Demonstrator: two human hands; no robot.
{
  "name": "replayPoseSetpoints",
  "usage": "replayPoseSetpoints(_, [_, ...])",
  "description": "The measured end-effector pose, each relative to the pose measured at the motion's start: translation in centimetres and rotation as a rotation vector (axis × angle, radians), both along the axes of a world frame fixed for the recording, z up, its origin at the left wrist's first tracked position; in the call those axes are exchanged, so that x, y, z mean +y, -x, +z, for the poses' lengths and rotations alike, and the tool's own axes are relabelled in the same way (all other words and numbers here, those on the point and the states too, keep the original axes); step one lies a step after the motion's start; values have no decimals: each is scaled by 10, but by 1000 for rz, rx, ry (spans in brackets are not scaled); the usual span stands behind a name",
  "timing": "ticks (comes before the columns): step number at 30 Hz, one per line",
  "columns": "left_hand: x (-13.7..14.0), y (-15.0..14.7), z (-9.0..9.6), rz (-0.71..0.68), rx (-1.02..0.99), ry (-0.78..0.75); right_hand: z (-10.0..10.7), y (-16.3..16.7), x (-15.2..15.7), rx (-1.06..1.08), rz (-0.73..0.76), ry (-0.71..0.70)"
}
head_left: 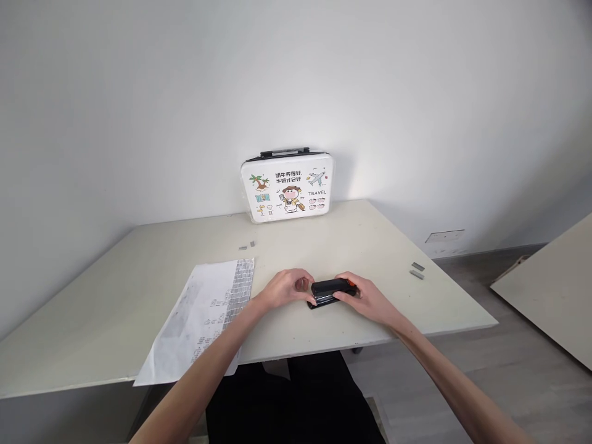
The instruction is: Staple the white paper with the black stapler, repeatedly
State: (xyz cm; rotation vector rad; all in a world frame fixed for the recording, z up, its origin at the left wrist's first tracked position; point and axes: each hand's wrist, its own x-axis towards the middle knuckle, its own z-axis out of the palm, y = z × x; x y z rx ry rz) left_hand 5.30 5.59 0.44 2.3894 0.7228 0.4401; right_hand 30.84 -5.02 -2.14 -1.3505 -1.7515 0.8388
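A black stapler lies level just above or on the white table, and I cannot tell which. My right hand grips its right end, thumb on the near side and fingers on the far side; a bit of orange shows beside the fingers. At the stapler's left end, my left hand is curled, with thumb and forefinger touching that tip. Two grey staple strips rest to the right of my hands. Smaller staple pieces sit farther back on the left.
Printed paper sheets lie to the left, overhanging the front edge of the table. A white cartoon-printed case with a black handle stands against the wall. A wall socket and a pale panel are at the right.
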Motion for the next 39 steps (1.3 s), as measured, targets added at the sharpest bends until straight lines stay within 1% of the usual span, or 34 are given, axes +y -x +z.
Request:
replayPoseSetpoints(2, [-11, 10, 5, 19, -3, -39, 3, 3, -1, 3, -14, 9])
replayPoseSetpoints(4, [-24, 33, 9, 62, 1, -107, 6, 6, -3, -4, -23, 16])
replayPoseSetpoints(5, [-30, 50, 11, 107, 20, -191, 7, 7, -3, -9, -27, 16])
replayPoseSetpoints(7, [-39, 94, 12, 228, 75, -324, 8, 8, -4, -17, -30, 14])
replayPoseSetpoints(9, [-41, 146, 11, 383, 164, -383, 7, 9, -4, -19, -35, 16])
replayPoseSetpoints(11, [-37, 196, 8, 503, 292, -381, 5, 8, -3, -19, -38, 19])
replayPoseSetpoints(13, [-30, 237, 4, 541, 420, -346, 4, 8, -3, -22, -38, 19])
replayPoseSetpoints(15, [-26, 260, 1, 506, 509, -322, 3, 6, -3, -25, -36, 17])
replayPoseSetpoints(16, [-26, 264, -1, 487, 539, -322, 3, 6, -4, -27, -36, 18])
replayPoseSetpoints(18, [-28, 259, -5, 472, 572, -341, 3, 4, -4, -34, -36, 22])
replayPoseSetpoints(20, [-32, 241, -8, 484, 578, -367, 3, 2, -5, -44, -39, 25])
replayPoseSetpoints(23, [-38, 203, -16, 492, 542, -393, 3, 2, -5, -52, -45, 24])
replayPoseSetpoints(28, [-41, 137, -28, 478, 420, -403, 2, 5, -5, -46, -48, 17])
replayPoseSetpoints(31, [-40, 111, -30, 473, 384, -375, 2, 7, -5, -51, -50, 23])
replayPoseSetpoints(33, [-40, 104, -28, 472, 375, -357, 3, 8, -5, -47, -47, 24])
replayPoseSetpoints(36, [-49, 108, -17, 445, 341, -381, 5, 8, -6, -32, -36, 16])
replayPoseSetpoints(38, [-64, 115, -5, 349, 320, -399, 6, 9, -7, -30, -35, 14])
replayPoseSetpoints(39, [-74, 118, 0, 271, 317, -394, 6, 9, -7, -32, -37, 14])
